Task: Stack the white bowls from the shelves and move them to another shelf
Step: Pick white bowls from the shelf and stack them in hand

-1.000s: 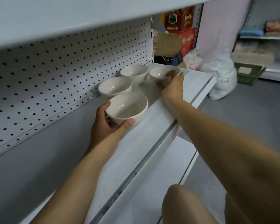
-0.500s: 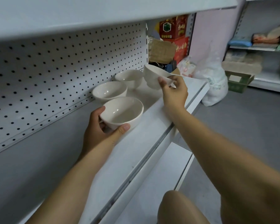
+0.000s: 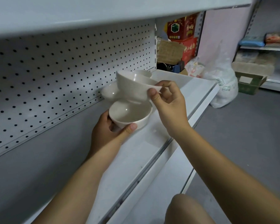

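Item 1, risk: we are judging the tilted white glazed bowl (image 3: 132, 89) liable to slip or clip the rim below, since only thumb and fingertips are pinching its edge.

Item 2, right grip (image 3: 166, 101): nearly closed, pinching that rim and holding the bowl just above the second white bowl (image 3: 129, 115).

Item 3, left grip (image 3: 108, 135): we are curling it round the second bowl's side, thumb along the front wall, over the white metal shelf (image 3: 152, 151).

Item 4: a third white bowl (image 3: 109, 92) and a fourth white bowl (image 3: 144, 73) are sitting behind, near the perforated back panel (image 3: 55, 70).
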`<state>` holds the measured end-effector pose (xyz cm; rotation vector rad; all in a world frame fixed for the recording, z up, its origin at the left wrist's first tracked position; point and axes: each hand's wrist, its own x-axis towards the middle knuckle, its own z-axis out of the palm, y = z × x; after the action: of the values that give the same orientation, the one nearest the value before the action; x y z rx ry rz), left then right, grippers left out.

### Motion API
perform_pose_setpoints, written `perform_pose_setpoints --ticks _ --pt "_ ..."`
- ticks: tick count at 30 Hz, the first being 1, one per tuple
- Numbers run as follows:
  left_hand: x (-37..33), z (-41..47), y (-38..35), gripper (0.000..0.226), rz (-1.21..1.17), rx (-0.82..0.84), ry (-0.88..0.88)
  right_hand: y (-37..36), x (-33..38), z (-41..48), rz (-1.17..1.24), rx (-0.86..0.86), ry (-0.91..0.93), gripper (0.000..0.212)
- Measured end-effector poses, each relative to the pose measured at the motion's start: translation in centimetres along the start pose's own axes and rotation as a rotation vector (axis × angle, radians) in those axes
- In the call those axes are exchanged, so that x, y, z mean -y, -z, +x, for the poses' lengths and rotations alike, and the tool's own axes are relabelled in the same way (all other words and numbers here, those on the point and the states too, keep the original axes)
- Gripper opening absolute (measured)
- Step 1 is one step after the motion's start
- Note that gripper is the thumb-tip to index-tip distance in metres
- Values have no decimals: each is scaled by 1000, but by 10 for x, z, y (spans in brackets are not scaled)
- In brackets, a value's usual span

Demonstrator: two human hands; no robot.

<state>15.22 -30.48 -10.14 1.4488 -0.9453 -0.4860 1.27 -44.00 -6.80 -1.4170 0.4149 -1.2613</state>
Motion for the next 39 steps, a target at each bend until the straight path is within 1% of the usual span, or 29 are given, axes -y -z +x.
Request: perform_pose_setpoints --ticks 3,7,13,19,23,26,28,29,32,34,36,39 --pt "-2 -2 1 65 -26 23 -8 1 0 -7 -70 77 13 22" --pt "-4 -4 0 50 -41 38 4 3 -8 -15 -193 109 39 25" --pt "-2 -1 -1 55 -37 32 -6 9 -9 -18 -233 109 7 25" --pt "-1 0 -1 65 -26 24 -20 12 -9 -20 -196 141 -15 22" --pt "-1 1 -2 53 -28 32 -14 16 -14 -24 -189 135 -30 24" --pt "0 1 -2 51 -23 27 -20 18 -16 -26 -152 151 -33 26" --pt "0 0 -2 52 -20 29 -12 19 -16 -28 -127 185 -43 31" --pt "-1 0 -2 52 -18 33 -7 19 -15 -28 -119 206 -55 38" --pt "-7 -3 -3 49 12 48 -1 23 -13 -27 -140 288 -105 71" --pt "-10 -5 -5 52 33 55 -1 24 -10 -26 -205 323 -128 86" --pt "-12 -7 -8 55 57 50 -2 23 -10 -27 -270 284 -116 88" --pt "-12 -8 -9 57 108 46 19 25 -13 -26 -293 193 -83 82"
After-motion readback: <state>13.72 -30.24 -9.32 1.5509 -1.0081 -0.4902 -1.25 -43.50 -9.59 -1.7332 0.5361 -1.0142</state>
